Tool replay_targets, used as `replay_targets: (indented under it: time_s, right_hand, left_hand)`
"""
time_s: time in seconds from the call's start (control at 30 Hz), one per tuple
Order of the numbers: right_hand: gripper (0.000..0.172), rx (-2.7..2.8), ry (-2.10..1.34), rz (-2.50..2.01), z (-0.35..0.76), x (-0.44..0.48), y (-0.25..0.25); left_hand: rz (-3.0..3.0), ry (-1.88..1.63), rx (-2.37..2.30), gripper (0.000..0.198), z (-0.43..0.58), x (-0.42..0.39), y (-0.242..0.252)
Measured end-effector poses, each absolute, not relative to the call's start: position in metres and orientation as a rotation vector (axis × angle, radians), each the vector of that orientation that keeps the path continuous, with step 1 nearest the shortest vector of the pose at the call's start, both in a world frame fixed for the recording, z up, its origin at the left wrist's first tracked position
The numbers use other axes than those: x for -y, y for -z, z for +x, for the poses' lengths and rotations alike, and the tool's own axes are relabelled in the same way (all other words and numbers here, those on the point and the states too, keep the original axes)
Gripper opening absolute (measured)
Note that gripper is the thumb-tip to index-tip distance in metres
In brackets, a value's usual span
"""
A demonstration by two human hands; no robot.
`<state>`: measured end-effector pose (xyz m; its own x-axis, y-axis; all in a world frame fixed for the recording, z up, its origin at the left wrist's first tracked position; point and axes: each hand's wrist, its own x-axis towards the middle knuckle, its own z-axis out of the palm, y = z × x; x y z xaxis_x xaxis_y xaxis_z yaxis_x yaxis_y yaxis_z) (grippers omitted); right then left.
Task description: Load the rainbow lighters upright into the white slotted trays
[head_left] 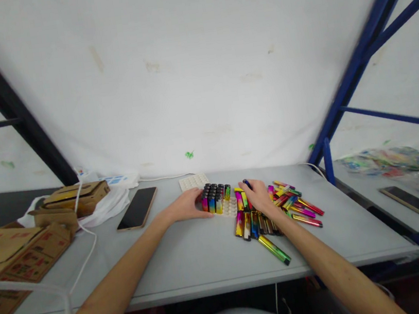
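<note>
A white tray (231, 207) lies mid-table, its left part filled with upright colourful lighters (215, 197). My left hand (189, 205) rests against the tray's left side, fingers curled on it. My right hand (256, 196) hovers over a loose pile of colourful lighters (279, 209) to the right of the tray, and pinches one dark-blue lighter (246, 184) between its fingertips. One long lighter (274, 249) lies apart near the table's front edge.
A second white tray (194, 181) sits behind the first. A phone (137, 208) lies to the left, with cardboard boxes (20, 251), a white bag and a cable beyond it. Blue frame posts stand at the right; another table there holds a phone and printed sheets.
</note>
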<state>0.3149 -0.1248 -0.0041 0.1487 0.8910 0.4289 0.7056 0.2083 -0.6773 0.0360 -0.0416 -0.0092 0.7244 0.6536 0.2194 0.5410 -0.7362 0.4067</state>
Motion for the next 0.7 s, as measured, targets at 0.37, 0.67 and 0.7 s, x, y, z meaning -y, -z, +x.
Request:
replay_targets:
  time_s: [0.37, 0.67, 0.7]
  right_hand:
    - [0.048, 1.614, -0.259, -1.528, 0.3167, 0.1249, 0.0066]
    - [0.043, 1.634, -0.241, -1.536, 0.3179, 0.1230, 0.0089]
    - [0.044, 1.643, -0.239, -1.539, 0.3178, 0.1231, 0.0090]
  left_hand:
    - [2.611, -0.499, -0.931, 0.075, 0.0361, 0.0428, 0.0079]
    - [2.628, -0.486, -0.945, 0.074, 0.0356, 0.0412, 0.0101]
    - [2.624, -0.490, -0.943, 0.074, 0.0356, 0.0412, 0.0101]
